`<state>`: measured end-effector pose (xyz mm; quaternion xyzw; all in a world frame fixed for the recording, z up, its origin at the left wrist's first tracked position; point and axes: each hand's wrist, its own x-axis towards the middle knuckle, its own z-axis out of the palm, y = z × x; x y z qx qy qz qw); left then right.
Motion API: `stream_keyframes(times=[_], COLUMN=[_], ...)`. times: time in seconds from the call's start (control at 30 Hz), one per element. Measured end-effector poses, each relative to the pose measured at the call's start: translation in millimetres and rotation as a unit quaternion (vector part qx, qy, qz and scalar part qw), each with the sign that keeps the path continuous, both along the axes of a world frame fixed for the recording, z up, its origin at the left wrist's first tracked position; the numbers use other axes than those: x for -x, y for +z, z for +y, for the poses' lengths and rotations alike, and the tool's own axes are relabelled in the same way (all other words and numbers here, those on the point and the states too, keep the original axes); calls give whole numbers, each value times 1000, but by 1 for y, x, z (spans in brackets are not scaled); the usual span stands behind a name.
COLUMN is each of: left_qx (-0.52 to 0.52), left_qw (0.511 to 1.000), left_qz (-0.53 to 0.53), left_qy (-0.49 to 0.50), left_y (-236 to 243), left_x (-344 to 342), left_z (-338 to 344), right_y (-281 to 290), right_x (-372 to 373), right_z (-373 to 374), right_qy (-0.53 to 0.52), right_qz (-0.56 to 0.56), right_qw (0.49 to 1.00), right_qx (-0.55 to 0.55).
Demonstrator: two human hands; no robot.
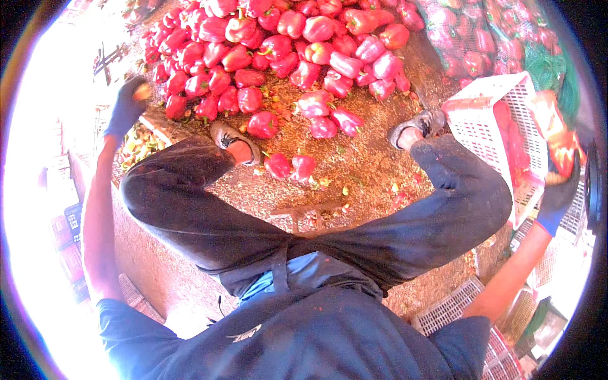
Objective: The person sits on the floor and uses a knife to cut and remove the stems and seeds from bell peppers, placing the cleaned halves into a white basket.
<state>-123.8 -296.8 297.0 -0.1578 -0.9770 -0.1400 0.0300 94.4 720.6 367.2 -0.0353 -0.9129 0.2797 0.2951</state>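
My left hand (127,107), in a dark blue glove, is raised at the left above a container of pale green and yellow pepper scraps (143,144). Its fingers are curled, with a small orange-yellow patch at them that is too blurred to name. At the far right my gloved right hand (562,190) grips a red bell pepper (556,130), smeared by motion, beside the white plastic crate (472,107). Red pepper pieces (510,142) lie inside that crate. A large heap of red bell peppers (278,47) is spread on the floor beyond my feet.
Two loose peppers (290,166) lie between my legs on a floor (354,164) strewn with seeds and scraps. Mesh sacks of peppers (472,38) stand at the back right, green netting (546,66) beside them. More crates (453,310) sit near my right elbow.
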Motion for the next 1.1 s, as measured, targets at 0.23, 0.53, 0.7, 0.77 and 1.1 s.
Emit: stream_keyframes(times=[0.23,0.53,0.7,0.77,1.1], left_qx=[113,14,-13,-55,5], left_qw=[973,977,906,886,862], left_qz=[-78,-208,-424,-458,-493], left_qy=[185,-56,9,41,117], left_y=[9,-121,-257,-308,-325], left_x=[-93,-13,-84,-135,-192], left_z=[-86,207,336,359,400], right_y=[-68,18,-2,-34,-48], right_x=[-31,92,125,130,124], right_z=[100,-106,-284,-310,-374], right_qy=[-110,101,169,184,161], right_qz=[-91,-7,-64,-78,-84], right_qw=[981,986,983,979,938], right_qx=[-129,-130,6,-34,296])
